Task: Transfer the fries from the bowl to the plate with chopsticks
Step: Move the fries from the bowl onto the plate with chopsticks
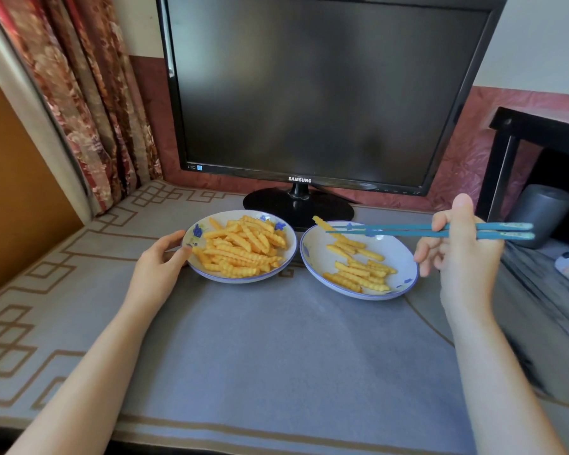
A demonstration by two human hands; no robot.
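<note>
meanwhile the right hand [457, 254] grips slim blue chopsticks [408, 229] pinching one crinkle-cut fry [321, 223] over the round glazed plate [316, 257], the left hand [160, 261] clasping the heaped bowl [191, 236] at its rim.

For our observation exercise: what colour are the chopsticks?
The chopsticks are teal blue, best seen in the head view.

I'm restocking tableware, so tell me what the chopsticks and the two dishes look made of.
The chopsticks: likely plastic or lacquered wood; uniform teal, smooth, paler patterned tops. The bowl and plate: probably glazed ceramic, possibly melamine; glossy white, blue rim line, blue painted flowers.
</note>
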